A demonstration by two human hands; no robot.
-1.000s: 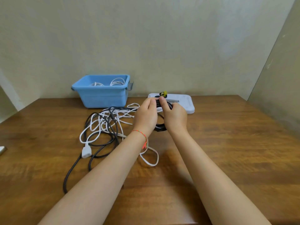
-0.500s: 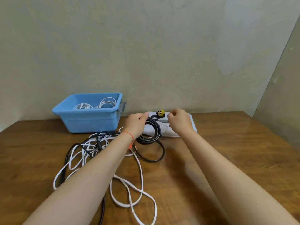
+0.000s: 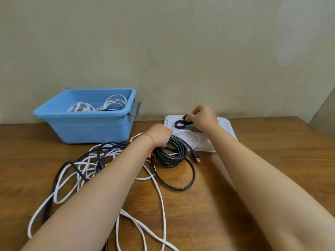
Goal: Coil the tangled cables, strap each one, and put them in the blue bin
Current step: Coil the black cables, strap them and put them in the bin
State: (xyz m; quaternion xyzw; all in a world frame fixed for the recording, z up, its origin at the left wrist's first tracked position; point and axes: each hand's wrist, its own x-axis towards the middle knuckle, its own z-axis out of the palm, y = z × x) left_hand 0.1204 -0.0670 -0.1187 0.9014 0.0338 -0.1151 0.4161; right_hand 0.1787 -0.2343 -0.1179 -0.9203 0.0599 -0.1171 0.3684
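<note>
My left hand (image 3: 160, 135) grips a coiled black cable (image 3: 171, 153) that rests on the wooden table; its USB plug (image 3: 196, 158) and a loose loop trail to the right. My right hand (image 3: 204, 116) is farther back over a white tray (image 3: 226, 124), pinching a yellow and black strap roll (image 3: 186, 118). A black strap ring (image 3: 179, 124) lies beside it on the tray. A tangle of white and black cables (image 3: 87, 165) spreads at the left. The blue bin (image 3: 87, 122) at the back left holds coiled white cables (image 3: 101, 105).
A clear plastic bag (image 3: 192, 140) lies on the tray's near part. White cable loops (image 3: 159, 205) run toward the table's near edge. A wall stands right behind the bin and tray. Bare wood shows at the right (image 3: 272, 160).
My right hand let go of the black coil and reached back to the strap roll on the tray. My left hand lowered the coil onto the table. The view tilted down.
</note>
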